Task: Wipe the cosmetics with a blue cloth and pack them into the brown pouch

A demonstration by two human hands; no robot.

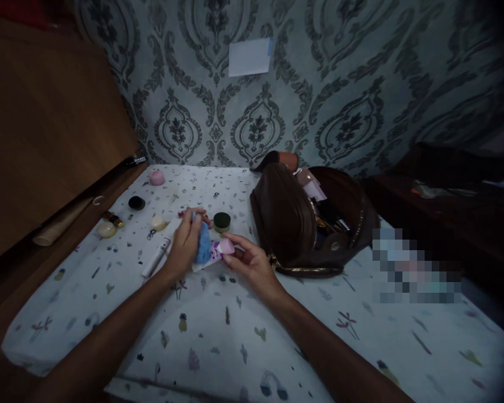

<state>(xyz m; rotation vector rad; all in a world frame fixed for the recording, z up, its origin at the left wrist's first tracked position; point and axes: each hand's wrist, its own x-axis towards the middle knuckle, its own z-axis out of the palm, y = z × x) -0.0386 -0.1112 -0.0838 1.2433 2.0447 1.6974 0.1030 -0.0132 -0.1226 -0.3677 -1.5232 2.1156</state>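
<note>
My left hand (185, 239) is closed around a blue sponge-like item (202, 246), holding it upright just above the patterned sheet (218, 336). My right hand (252, 262) grips a small tube with a pink cap (220, 250), lying sideways, its end touching the blue item. Both hands meet in the middle of the sheet, just left of an open brown pouch (285, 218) with several cosmetics inside.
Small items lie scattered on the sheet: a white tube (155, 258), a dark green jar (222, 221), a black jar (136, 202), a pink sponge (157, 177), a cream sponge (106, 229). A wooden panel (46, 140) stands on the left, patterned wallpaper behind.
</note>
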